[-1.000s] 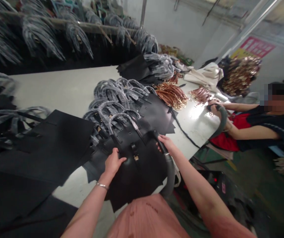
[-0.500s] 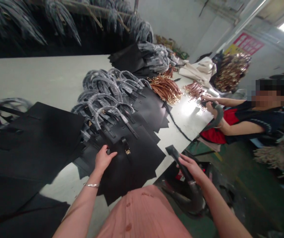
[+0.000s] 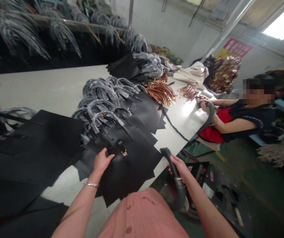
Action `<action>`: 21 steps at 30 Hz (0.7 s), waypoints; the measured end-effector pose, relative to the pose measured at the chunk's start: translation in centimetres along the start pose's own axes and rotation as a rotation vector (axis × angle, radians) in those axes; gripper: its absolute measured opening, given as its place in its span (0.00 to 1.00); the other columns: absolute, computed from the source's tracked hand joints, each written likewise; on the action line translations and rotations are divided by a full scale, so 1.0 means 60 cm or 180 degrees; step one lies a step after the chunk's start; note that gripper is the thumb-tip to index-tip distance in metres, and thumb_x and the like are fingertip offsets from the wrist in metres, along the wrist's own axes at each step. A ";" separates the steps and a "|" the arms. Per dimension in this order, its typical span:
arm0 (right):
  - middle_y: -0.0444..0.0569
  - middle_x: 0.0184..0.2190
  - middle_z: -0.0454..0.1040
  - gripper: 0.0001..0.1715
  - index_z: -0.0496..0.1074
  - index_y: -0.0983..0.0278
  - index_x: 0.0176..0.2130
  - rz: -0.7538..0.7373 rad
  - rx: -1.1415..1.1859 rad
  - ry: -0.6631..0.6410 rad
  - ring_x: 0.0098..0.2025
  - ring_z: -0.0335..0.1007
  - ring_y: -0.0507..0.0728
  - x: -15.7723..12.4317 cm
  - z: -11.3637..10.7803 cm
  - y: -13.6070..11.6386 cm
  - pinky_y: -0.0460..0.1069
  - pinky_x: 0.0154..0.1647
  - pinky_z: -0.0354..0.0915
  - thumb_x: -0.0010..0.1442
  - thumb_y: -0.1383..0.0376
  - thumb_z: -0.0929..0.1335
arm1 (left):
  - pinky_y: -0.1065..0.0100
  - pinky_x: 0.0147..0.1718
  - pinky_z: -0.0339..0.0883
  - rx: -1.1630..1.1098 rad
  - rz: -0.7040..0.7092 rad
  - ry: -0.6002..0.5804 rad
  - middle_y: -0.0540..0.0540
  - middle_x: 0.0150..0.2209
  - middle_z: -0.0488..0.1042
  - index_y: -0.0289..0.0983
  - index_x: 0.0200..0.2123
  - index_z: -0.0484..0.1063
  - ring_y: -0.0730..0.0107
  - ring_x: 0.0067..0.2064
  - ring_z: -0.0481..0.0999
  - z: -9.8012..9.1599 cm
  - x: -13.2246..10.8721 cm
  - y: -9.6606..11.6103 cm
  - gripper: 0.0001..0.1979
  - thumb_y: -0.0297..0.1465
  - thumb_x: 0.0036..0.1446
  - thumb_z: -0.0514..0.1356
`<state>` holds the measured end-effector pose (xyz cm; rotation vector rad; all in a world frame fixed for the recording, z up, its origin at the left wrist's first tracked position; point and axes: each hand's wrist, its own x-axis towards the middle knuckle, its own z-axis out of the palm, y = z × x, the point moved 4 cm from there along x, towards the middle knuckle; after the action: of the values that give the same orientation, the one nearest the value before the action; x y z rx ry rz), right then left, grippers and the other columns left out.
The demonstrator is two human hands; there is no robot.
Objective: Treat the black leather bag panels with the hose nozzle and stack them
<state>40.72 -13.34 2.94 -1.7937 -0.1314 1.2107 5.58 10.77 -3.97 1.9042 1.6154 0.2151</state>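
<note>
Black, flat, leather-like bag panel (image 3: pixel 138 162) lies uppermost among similar black panels (image 3: pixel 148 112), near the front edge of the long white table (image 3: pixel 50 92). Progress, as I judge it: arched, plastic-wrapped handle (image 3: pixel 94 124) is already on; black strap with a small gold-coloured buckle (image 3: pixel 124 153) is in place. Panel lies flat, not made up into a bag. Whether its surface is finished with, I cannot tell. Others remain, including a broad pile of dark panels (image 3: pixel 55 142) to the left.

Pose: my left hand (image 3: pixel 103 162) is on the panel's left side, palm down, thumb spread from fingers; pinching or only pressing, I cannot tell. My right hand (image 3: pixel 180 168) is wrapped round a black hose with a flat nozzle (image 3: pixel 166 155), mouth just beside the panel's right corner.

Farther out: brown straps with gold-coloured clips (image 3: pixel 160 93), then a co-worker's hand (image 3: pixel 203 105).
</note>
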 end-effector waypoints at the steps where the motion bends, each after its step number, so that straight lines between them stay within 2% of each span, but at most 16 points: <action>1: 0.44 0.21 0.73 0.24 0.64 0.66 0.52 -0.0055 0.0005 0.0020 0.16 0.68 0.51 -0.002 -0.001 -0.002 0.43 0.13 0.63 0.61 0.56 0.68 | 0.69 0.33 0.62 0.0022 -0.0024 0.0010 0.44 0.36 0.77 0.39 0.39 0.67 0.58 0.39 0.76 -0.001 -0.002 0.000 0.15 0.41 0.52 0.61; 8: 0.45 0.21 0.74 0.29 0.63 0.67 0.56 0.0104 -0.0116 -0.0200 0.15 0.69 0.53 -0.032 0.000 0.021 0.44 0.11 0.61 0.60 0.56 0.68 | 0.68 0.31 0.62 -0.0092 -0.0173 0.0094 0.44 0.34 0.76 0.38 0.36 0.67 0.59 0.36 0.75 -0.002 -0.008 0.003 0.14 0.40 0.50 0.62; 10: 0.44 0.20 0.73 0.31 0.61 0.68 0.58 -0.0009 -0.0114 -0.0109 0.15 0.68 0.52 -0.023 0.012 0.016 0.43 0.12 0.61 0.60 0.57 0.68 | 0.67 0.33 0.65 -0.0549 -0.0188 0.0072 0.44 0.35 0.76 0.37 0.37 0.69 0.60 0.37 0.76 -0.008 -0.009 0.008 0.15 0.38 0.47 0.64; 13: 0.44 0.21 0.74 0.34 0.60 0.67 0.59 -0.0185 -0.0127 -0.0046 0.15 0.68 0.51 -0.012 0.029 -0.001 0.43 0.13 0.63 0.59 0.56 0.70 | 0.66 0.39 0.69 -0.1928 -0.0010 -0.0023 0.45 0.40 0.77 0.35 0.49 0.67 0.62 0.41 0.76 -0.043 -0.019 0.033 0.27 0.36 0.44 0.65; 16: 0.46 0.22 0.75 0.37 0.61 0.67 0.60 -0.0334 -0.0070 -0.0112 0.17 0.69 0.52 -0.015 0.035 -0.018 0.44 0.14 0.65 0.57 0.55 0.71 | 0.64 0.40 0.71 -0.3117 0.0128 -0.0246 0.46 0.42 0.77 0.36 0.57 0.63 0.62 0.40 0.77 -0.122 -0.048 0.073 0.36 0.38 0.44 0.66; 19: 0.47 0.23 0.76 0.40 0.61 0.67 0.60 -0.0497 0.0038 -0.0112 0.18 0.70 0.53 -0.026 0.032 -0.025 0.45 0.15 0.66 0.55 0.55 0.72 | 0.64 0.35 0.74 -0.3737 0.0172 -0.0219 0.45 0.42 0.78 0.37 0.59 0.62 0.61 0.36 0.79 -0.243 -0.097 0.115 0.38 0.38 0.44 0.67; 21: 0.47 0.23 0.76 0.41 0.61 0.67 0.60 -0.0568 0.0019 -0.0019 0.18 0.71 0.53 -0.031 0.030 -0.023 0.45 0.15 0.66 0.53 0.54 0.73 | 0.64 0.34 0.75 -0.3893 0.0266 -0.0415 0.44 0.46 0.77 0.39 0.61 0.59 0.60 0.37 0.79 -0.319 -0.134 0.147 0.37 0.35 0.48 0.66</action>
<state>38.93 -12.41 5.06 -1.7339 -0.2850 1.0880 1.45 9.51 18.18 0.9761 0.9022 0.8584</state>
